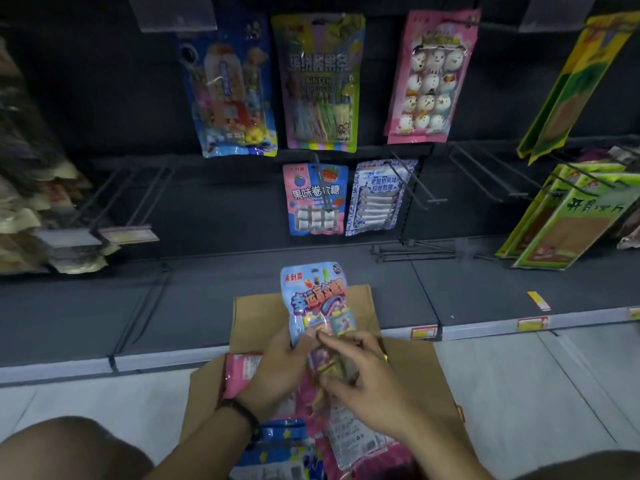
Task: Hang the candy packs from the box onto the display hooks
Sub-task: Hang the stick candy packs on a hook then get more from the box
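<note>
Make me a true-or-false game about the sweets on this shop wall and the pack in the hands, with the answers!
1. The left hand and the right hand both hold the light blue plastic candy pack above the brown cardboard box. True.
2. The pink plastic pack of snowman sweets lies in the box. False: it hangs in the top row.
3. A dark band sits on the left wrist. True.
4. All the thin wire hooks in the lower row hold packs. False: those right of the blue-and-white patterned pack are bare.
</note>
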`<state>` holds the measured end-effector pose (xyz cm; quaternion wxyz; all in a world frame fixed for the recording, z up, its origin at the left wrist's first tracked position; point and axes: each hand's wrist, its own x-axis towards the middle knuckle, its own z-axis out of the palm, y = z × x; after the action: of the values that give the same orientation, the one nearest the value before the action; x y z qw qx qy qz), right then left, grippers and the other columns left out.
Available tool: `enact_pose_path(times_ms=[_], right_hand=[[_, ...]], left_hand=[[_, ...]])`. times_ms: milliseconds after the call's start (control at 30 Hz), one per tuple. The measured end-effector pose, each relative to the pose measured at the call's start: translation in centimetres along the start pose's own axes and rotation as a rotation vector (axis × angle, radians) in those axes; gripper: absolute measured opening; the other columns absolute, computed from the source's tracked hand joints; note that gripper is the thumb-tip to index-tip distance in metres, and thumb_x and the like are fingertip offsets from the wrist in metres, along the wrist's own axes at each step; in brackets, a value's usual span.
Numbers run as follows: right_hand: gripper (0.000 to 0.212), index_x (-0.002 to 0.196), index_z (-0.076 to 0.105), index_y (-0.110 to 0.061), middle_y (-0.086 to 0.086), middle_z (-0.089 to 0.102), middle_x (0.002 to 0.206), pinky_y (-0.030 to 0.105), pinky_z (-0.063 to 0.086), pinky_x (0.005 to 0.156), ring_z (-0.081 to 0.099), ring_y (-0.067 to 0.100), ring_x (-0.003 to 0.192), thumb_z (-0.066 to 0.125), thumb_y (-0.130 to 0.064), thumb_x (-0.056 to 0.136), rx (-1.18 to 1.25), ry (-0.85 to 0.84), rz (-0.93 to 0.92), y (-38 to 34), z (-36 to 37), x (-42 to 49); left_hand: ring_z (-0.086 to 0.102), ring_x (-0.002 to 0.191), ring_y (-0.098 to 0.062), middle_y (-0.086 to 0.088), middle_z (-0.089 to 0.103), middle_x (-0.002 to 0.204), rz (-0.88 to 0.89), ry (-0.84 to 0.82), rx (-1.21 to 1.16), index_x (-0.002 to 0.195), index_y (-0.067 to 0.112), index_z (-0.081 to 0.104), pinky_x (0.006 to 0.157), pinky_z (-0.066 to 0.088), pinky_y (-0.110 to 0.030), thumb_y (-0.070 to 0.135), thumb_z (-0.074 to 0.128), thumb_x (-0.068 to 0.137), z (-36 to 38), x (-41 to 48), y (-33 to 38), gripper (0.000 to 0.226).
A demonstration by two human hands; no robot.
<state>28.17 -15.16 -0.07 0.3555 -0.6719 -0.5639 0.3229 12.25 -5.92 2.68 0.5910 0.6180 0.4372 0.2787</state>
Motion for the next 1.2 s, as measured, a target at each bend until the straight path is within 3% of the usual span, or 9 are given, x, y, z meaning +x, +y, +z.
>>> enact_pose_path(times_ms=[100, 233, 367, 467, 633, 800, 1033, 1133, 1200], right_hand=[[0.066, 0.149, 0.041, -0.067, -0.017, 0.030, 0.142, 0.015, 0.037, 0.114, 0.041, 0.005, 0.138, 0.073, -0.039, 0.098, -0.084, 0.167, 0.032, 0.4, -1.7, 0.3], [0.077, 0.154, 0.034, -0.064, -0.020, 0.034, 0.143, 0.005, 0.043, 0.093, 0.054, -0.006, 0.120, 0.075, -0.033, 0.098, -0.004, 0.243, 0.027, -0.9, -5.0, 0.3], [0.079, 0.151, 0.039, -0.066, -0.018, 0.045, 0.141, 0.018, 0.044, 0.107, 0.049, -0.014, 0.129, 0.079, -0.026, 0.096, 0.138, 0.356, -0.025, -2.9, -6.5, 0.2], [0.073, 0.151, 0.042, -0.063, -0.030, 0.047, 0.146, 0.032, 0.041, 0.118, 0.043, -0.016, 0.137, 0.076, -0.026, 0.098, 0.194, 0.353, -0.060, -5.2, -7.8, 0.0], [0.075, 0.150, 0.045, -0.061, -0.037, 0.045, 0.146, 0.017, 0.037, 0.110, 0.035, -0.028, 0.132, 0.081, -0.028, 0.094, 0.118, 0.442, -0.166, -10.9, -13.7, 1.2], [0.075, 0.150, 0.044, -0.058, -0.019, 0.048, 0.130, 0.001, 0.043, 0.086, 0.046, -0.025, 0.117, 0.082, -0.028, 0.093, 0.029, 0.553, -0.294, -17.3, -20.6, 3.5], [0.071, 0.146, 0.040, -0.065, -0.010, 0.041, 0.128, -0.002, 0.039, 0.080, 0.040, -0.031, 0.108, 0.077, -0.030, 0.096, -0.045, 0.773, -0.439, -25.9, -28.9, 7.2], [0.070, 0.155, 0.040, -0.056, -0.012, 0.037, 0.133, 0.003, 0.039, 0.080, 0.045, -0.020, 0.110, 0.075, -0.034, 0.099, -0.034, 0.774, -0.453, -29.3, -32.0, 8.8], [0.068, 0.154, 0.042, -0.054, -0.010, 0.038, 0.136, 0.013, 0.035, 0.096, 0.045, -0.001, 0.116, 0.075, -0.033, 0.099, -0.016, 0.796, -0.474, -31.4, -34.1, 9.8]], left_hand=[[0.070, 0.100, 0.013, 0.035, 0.076, 0.101, 0.014, -0.072, 0.080, 0.122, 0.032, 0.061, 0.078, 0.053, -0.005, 0.017, 0.046, 0.113, -0.2, -0.4, 1.0, 0.023], [0.070, 0.072, -0.012, -0.007, 0.066, 0.088, 0.066, -0.110, 0.049, 0.127, -0.001, 0.060, 0.072, 0.054, -0.010, 0.016, 0.045, 0.112, -0.8, -1.3, 2.5, 0.027], [0.072, 0.122, -0.016, 0.004, 0.074, 0.133, 0.046, -0.123, -0.011, 0.142, 0.020, 0.058, 0.098, 0.060, -0.033, 0.022, 0.047, 0.112, -2.0, -1.3, 4.6, 0.031], [0.069, 0.127, -0.018, 0.004, 0.072, 0.137, 0.086, -0.138, 0.013, 0.142, 0.024, 0.058, 0.111, 0.052, -0.050, 0.026, 0.052, 0.111, -2.8, -1.1, 7.1, 0.032], [0.071, 0.124, -0.022, 0.001, 0.071, 0.137, 0.358, -0.077, -0.013, 0.147, 0.028, 0.047, 0.105, 0.056, -0.055, 0.009, 0.065, 0.104, -3.2, 0.1, 14.7, 0.051], [0.065, 0.132, -0.016, 0.012, 0.062, 0.148, 0.628, -0.084, 0.036, 0.156, 0.067, 0.005, 0.103, 0.059, -0.046, 0.012, 0.068, 0.102, -3.1, 1.2, 24.4, 0.099], [0.037, 0.155, -0.014, 0.046, 0.019, 0.160, 0.837, -0.013, 0.204, 0.155, 0.066, 0.024, 0.114, 0.051, -0.050, 0.023, 0.072, 0.101, -2.4, 4.8, 36.9, 0.084], [0.019, 0.161, -0.011, 0.035, 0.014, 0.169, 0.896, 0.054, 0.289, 0.160, 0.060, 0.018, 0.124, 0.038, -0.051, 0.025, 0.074, 0.098, -2.7, 6.1, 42.1, 0.090], [0.019, 0.161, -0.012, 0.026, 0.016, 0.172, 0.910, 0.096, 0.336, 0.162, 0.055, 0.016, 0.125, 0.036, -0.051, 0.024, 0.078, 0.095, -2.9, 7.0, 45.5, 0.096]])
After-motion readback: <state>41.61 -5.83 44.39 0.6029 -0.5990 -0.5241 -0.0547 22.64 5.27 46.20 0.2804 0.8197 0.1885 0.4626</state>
